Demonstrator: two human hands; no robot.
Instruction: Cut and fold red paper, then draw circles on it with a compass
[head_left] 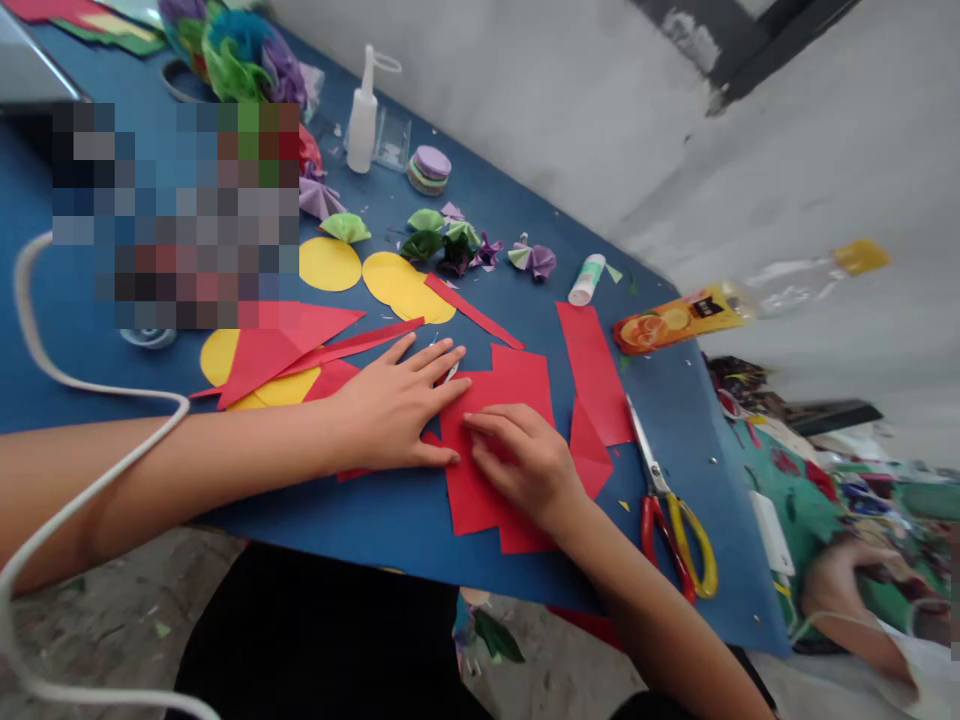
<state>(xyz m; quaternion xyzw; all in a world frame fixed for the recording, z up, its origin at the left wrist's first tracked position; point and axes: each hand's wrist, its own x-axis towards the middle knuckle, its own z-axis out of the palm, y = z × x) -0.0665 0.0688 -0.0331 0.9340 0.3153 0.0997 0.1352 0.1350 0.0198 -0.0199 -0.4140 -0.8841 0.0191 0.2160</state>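
Note:
Red paper squares [480, 500] lie overlapping on the blue table in front of me. My left hand [397, 405] rests flat with fingers spread, its thumb and fingertips at their left edge. Curled over the squares, my right hand [529, 460] has its fingertips close to the paper; whether it pinches anything is hidden. Under and beyond my left hand are red scraps [292, 335] and yellow paper circles [330, 263]. Scissors [660, 490] with red and yellow handles lie right of my right hand, near a red strip [596, 370].
A glue stick [587, 279], an orange-labelled bottle [690, 315], a squeeze bottle [362, 125] and folded paper fans [426, 243] stand or lie farther back. A white cable [112, 390] crosses my left forearm. At right, another person's arm [855, 600] is over a green table.

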